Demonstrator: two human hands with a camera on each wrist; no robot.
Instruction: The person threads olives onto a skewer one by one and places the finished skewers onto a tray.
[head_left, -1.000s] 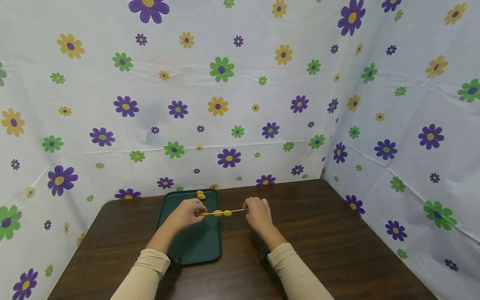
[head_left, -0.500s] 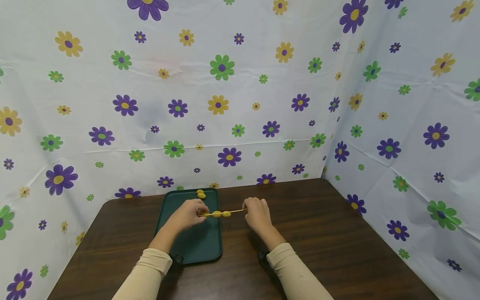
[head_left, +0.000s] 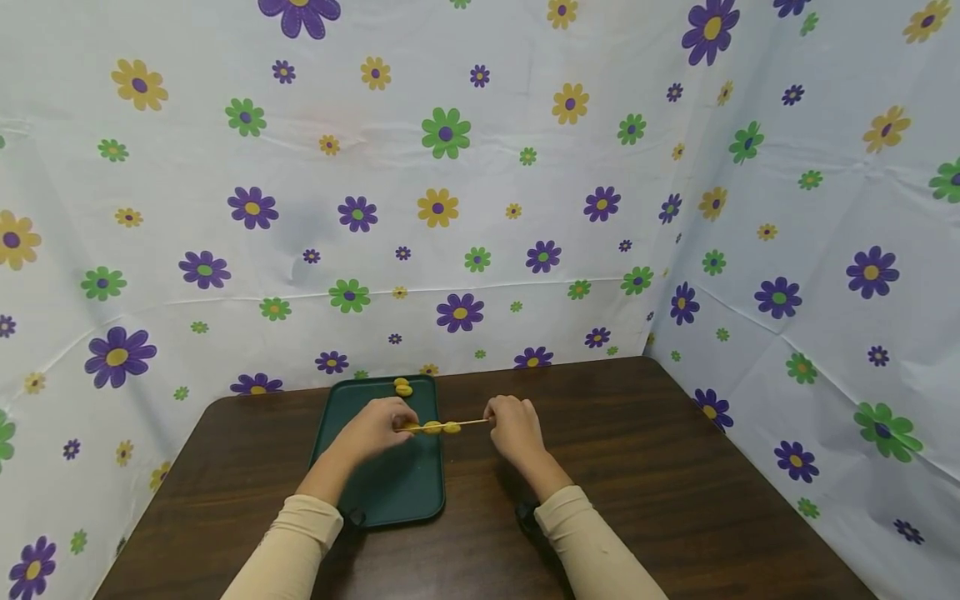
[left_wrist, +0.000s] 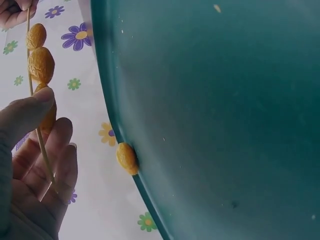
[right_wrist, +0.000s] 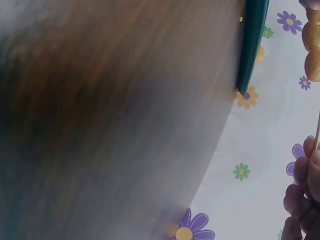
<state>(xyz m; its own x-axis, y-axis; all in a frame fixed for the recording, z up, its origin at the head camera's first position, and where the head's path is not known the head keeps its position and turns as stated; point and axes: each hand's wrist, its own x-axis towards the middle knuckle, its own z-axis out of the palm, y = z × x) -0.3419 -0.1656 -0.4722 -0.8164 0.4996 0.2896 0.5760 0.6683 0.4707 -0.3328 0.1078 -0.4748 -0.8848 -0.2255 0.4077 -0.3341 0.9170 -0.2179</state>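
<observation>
Both hands hold a thin wooden skewer [head_left: 474,422] out level above the tray's right edge. My right hand [head_left: 517,429] pinches its bare right end. With thumb and fingers, my left hand [head_left: 382,427] pinches a wrinkled, yellow-brown oval food piece [left_wrist: 48,117] at the other end. The skewer runs past this piece into the left palm. Two more such pieces [left_wrist: 41,65] sit along the skewer between the hands. Whether it pierces them all or lies along their side, I cannot tell. The green tray [head_left: 397,492] lies under the left hand.
Two loose yellow oval pieces [head_left: 403,390] lie at the tray's far right corner. The dark wooden table [head_left: 637,483] extends to both sides. A flower-patterned white sheet [head_left: 480,208] hangs behind the table and along its right side.
The hands and skewer stay almost still. The pieces between the hands appear slightly further left than a second ago. The head view has shifted a little.
</observation>
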